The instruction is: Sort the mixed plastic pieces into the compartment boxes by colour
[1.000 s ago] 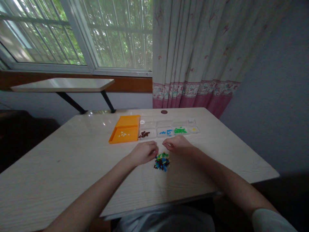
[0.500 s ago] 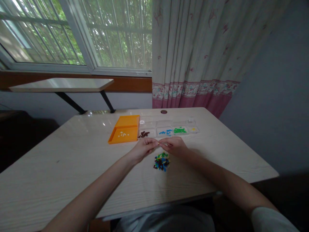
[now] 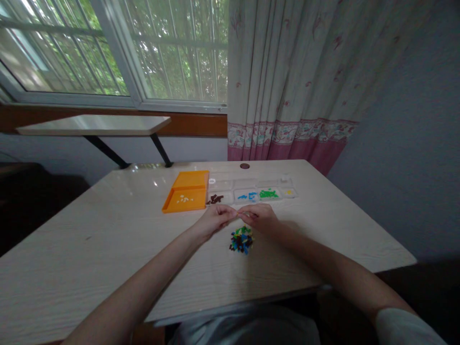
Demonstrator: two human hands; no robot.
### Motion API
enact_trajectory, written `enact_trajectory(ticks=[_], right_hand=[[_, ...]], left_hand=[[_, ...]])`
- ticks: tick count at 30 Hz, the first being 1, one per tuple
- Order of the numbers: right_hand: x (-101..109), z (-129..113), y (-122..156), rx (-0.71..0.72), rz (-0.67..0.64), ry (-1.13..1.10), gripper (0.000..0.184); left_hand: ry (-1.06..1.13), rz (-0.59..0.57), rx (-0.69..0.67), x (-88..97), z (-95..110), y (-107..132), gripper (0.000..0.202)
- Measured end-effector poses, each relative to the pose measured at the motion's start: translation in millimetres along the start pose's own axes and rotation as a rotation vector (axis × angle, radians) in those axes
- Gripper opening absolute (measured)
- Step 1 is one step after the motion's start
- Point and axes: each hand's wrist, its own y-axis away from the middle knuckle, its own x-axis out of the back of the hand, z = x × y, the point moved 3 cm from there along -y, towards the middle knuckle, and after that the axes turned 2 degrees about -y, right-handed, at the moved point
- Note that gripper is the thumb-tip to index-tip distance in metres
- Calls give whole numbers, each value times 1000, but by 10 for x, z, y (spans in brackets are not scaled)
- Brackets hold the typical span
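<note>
My left hand (image 3: 217,219) and my right hand (image 3: 260,216) meet fingertip to fingertip above the table, both closed in a pinch. Between the fingertips is a tiny yellowish piece, mostly covered, and its exact kind is too small to make out. Just below the hands lies a mixed pile of small plastic pieces (image 3: 241,240), brown, blue, green and pale yellow. Beyond the hands, a clear divided tray (image 3: 246,183) holds brown pieces (image 3: 215,199), blue pieces (image 3: 248,196), green pieces (image 3: 268,193) and a little yellow (image 3: 289,192) in separate compartments.
An orange open case (image 3: 190,179) stands left of the clear tray, with several whitish pieces (image 3: 184,198) in its near half. A raised shelf (image 3: 97,124) on black legs is at the back left. Behind the table (image 3: 108,249) are a window and a curtain (image 3: 287,86).
Both hands keep almost the same place and pinch. The tiny yellowish piece shows less between the fingertips now. The whole view has shifted very slightly.
</note>
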Motion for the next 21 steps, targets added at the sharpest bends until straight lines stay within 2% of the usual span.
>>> enact_trajectory(ticks=[6,13,15,17,21], right_hand=[[-4,14,7,-1,-13,-31,19],[20,11,-9,-84,-52,-145,19],[74,52,-44,-171,-25,-233,20],[149,120,-91,-276,10,-368,23],[332,252,-177,-377,99,-573,32]], left_hand=[[-6,-22,-8,-1,-20,-9,41],[-53,3,-42,-18,40,10,41],[-177,21,-112,9,86,21,37],[-392,-1,-225,33,139,42,28],[-801,-138,-418,36,170,102,13]])
